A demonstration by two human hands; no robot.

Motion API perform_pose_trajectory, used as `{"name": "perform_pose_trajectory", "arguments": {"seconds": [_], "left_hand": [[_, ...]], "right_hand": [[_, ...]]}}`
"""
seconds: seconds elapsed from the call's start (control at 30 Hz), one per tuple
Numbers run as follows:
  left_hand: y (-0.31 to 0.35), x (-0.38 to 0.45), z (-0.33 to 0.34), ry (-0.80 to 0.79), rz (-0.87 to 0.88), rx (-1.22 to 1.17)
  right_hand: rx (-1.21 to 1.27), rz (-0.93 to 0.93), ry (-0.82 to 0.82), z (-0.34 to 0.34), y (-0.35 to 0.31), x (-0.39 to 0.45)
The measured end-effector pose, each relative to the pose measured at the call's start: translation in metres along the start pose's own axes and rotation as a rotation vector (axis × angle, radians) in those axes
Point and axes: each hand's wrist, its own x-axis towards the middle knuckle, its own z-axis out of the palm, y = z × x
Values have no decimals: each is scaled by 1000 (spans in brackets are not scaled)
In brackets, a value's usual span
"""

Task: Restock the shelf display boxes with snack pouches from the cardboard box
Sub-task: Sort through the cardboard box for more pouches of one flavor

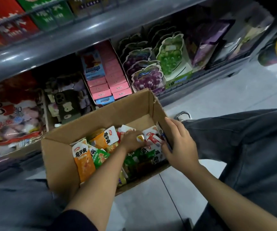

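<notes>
The cardboard box [59, 157] stands on the floor before the lowest shelf [201, 77]. Inside, the left hand [131, 140] curls its fingers on a red-white snack pouch [152, 137] near the box's right wall. The right hand [179, 144] rests with straight fingers on that wall.

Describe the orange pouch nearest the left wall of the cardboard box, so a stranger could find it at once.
Start at the open cardboard box on the floor below the shelf. Along its left inner wall lies one orange pouch with a white top and bold black characters. A green pouch lies beside it; the other orange pouch lies farther back.
</notes>
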Motion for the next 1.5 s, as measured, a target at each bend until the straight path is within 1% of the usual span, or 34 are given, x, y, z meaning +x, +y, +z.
{"name": "perform_pose_trajectory", "arguments": {"seconds": [0.1,0.2,0.27,0.4,0.47,0.53,0.7,0.83,0.93,1.03,1.1,1.13,1.27,1.4,1.43,1.5], "left_hand": [[8,6,-3,-81,11,-99],[20,9,2,-154,76,-21],[24,10,6,-160,90,14],[23,5,8,-116,83,-25],[20,1,6,-82,87,-48],[17,-6,0,-25,67,-118],[28,-29,-30,197,-45,-374],[49,-53,-69,359,-9,-477],[62,-78,-96,405,30,-521],[65,-102,-118,435,33,-565],[62,-114,-130,488,31,-638],[60,-119,-135,500,28,-682],[66,-148,-155,511,5,-890],[66,-169,-169,449,-56,-1155],[64,-174,-172,439,-66,-1199],[59,-179,-176,388,-69,-1268]], "right_hand": [[-1,2,10,1,1,0],[0,2,5,2,3,0],[-3,11,3,2,3,0],[-3,11,11,3,3,0],[4,8,14,3,3,0],[6,6,10,2,3,0],[-3,10,-10,1,2,1],[1,35,-40,-1,-1,2],[-43,29,-46,-3,-6,5],[-103,32,-11,-7,-20,8],[-48,46,3,-14,-36,14],[14,71,-36,-18,-45,17],[296,130,-330,-41,-92,40],[648,318,-680,-63,-133,67],[695,330,-747,-68,-140,73],[683,341,-798,-71,-150,83]]}}
